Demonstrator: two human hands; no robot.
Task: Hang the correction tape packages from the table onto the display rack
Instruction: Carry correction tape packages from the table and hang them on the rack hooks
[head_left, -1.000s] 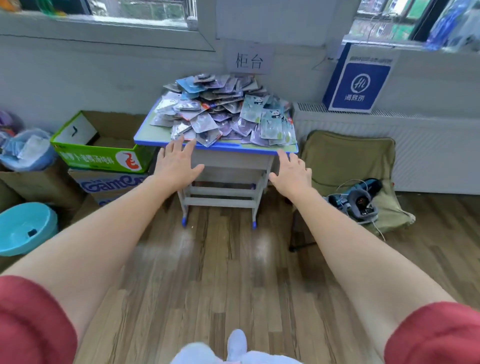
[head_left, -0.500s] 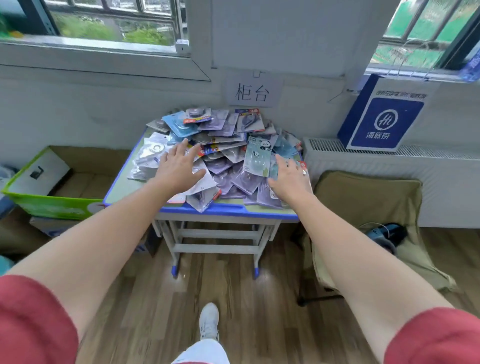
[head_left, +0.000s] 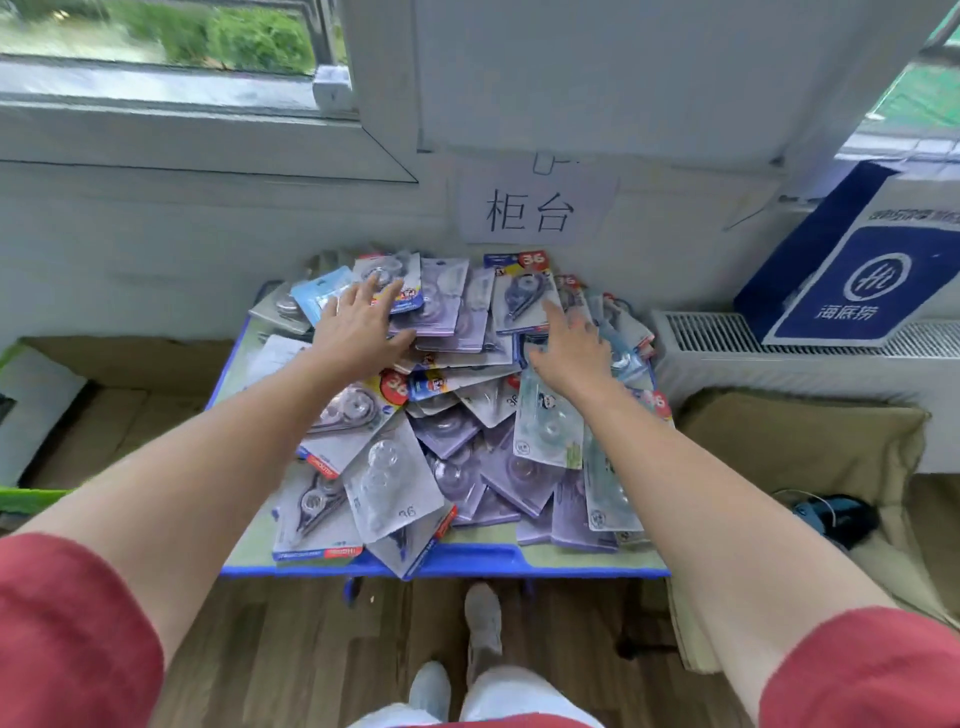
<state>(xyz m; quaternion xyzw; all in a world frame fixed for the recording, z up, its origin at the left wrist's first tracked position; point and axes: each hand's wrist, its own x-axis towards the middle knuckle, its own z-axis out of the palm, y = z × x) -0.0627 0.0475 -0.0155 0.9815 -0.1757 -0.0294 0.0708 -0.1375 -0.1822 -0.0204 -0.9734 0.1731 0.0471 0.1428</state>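
Your left hand (head_left: 358, 332) lies flat and spread, gripping nothing, over the far left of the heap of clear-blistered purple, white and blue correction tape packages (head_left: 457, 415). The heap covers the small blue-edged, pale-topped table (head_left: 467, 564) that stands against the white wall. Your right hand (head_left: 571, 348) is held out over the heap's far right, fingers straight and empty, forefinger towards a package with a red 36 sticker (head_left: 519, 301) (whether either hand touches the cards, I cannot tell). A white paper sign (head_left: 535, 208) hangs above the table.
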